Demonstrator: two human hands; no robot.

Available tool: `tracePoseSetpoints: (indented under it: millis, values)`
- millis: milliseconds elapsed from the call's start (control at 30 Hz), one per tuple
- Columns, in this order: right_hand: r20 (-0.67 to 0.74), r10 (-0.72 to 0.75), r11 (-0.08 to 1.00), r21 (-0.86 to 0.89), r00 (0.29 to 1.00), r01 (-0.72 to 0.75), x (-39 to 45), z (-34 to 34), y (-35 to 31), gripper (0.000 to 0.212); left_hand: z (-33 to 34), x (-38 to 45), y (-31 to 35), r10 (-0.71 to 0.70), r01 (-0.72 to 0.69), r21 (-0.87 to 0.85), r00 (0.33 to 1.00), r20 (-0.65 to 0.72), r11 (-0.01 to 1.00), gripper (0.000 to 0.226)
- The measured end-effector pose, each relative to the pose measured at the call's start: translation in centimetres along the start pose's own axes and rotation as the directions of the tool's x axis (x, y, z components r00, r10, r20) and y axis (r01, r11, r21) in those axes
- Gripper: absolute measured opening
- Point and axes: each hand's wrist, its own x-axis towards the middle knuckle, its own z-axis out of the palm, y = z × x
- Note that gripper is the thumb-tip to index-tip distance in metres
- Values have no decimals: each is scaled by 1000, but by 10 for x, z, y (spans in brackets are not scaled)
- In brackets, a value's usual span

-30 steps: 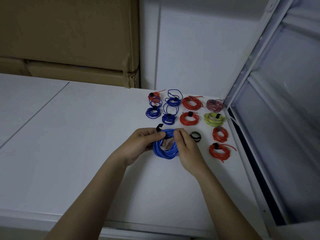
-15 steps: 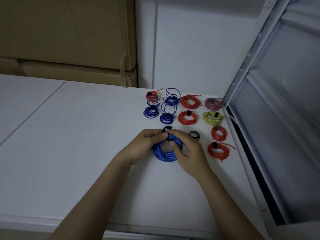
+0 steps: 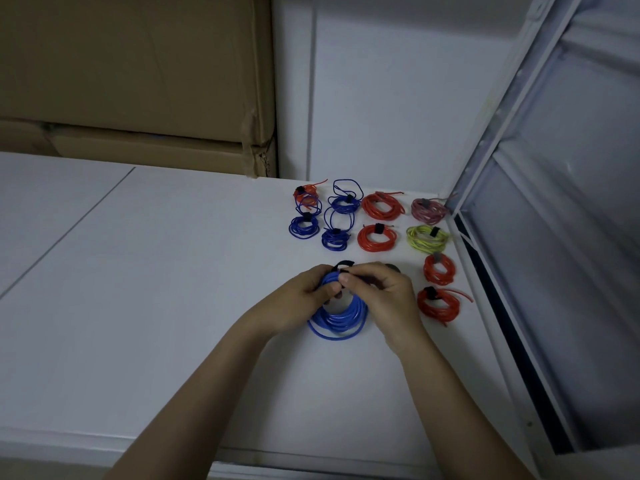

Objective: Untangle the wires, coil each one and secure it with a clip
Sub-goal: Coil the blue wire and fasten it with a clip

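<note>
Centre frame, the person is fastening a black clip on the blue coil, which is lying on the white table. Left hand is gripping the coil's top to keep turns bunched; right hand is pinching the strap end, fingers curled. Finished coils are sitting upper right, likely parked clear of the work.

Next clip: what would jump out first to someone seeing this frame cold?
Two bare hands meet at the centre of the white table: the left hand and right hand both pinch a black strap at the top of a thick blue wire coil. Behind them, toward the far right corner, lie rows of already tied small coils, blue, red, one yellow-green coil and one pinkish coil.
</note>
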Motion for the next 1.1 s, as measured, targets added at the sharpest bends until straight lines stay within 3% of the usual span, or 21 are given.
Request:
tracePoseSetpoints:
  millis: [100,233,367,500,633,700,867,1100]
  values:
    - [28,56,998,9,998,-57,0,-3,-4,17,0,1,1,80,-75,211,997,-19,975,21]
    - [36,120,992,18,992,-121,0,-6,-7,15,2,4,2,110,-110,345,994,19,932,26]
    - [100,201,978,40,974,-206,4,-9,-11,11,6,3,-1,196,-193,371,980,31,908,29]
    - [109,248,966,40,962,-254,4,-15,-12,16,16,-2,-2,245,-193,388,965,-91,901,39]
    - [114,241,964,87,964,-252,2,-17,-12,36,19,-8,-5,370,-283,440,921,-124,852,16]
    - [159,234,966,74,959,-248,3,-18,-13,43,19,-9,-7,402,-309,464,909,-114,831,18]
    - [195,242,969,2,950,-248,6,-20,-14,29,17,-8,-14,468,-375,498,881,-70,781,22]
    - [199,184,982,-3,962,-187,4,-23,-13,27,15,-7,-19,492,-389,506,867,-81,770,19]
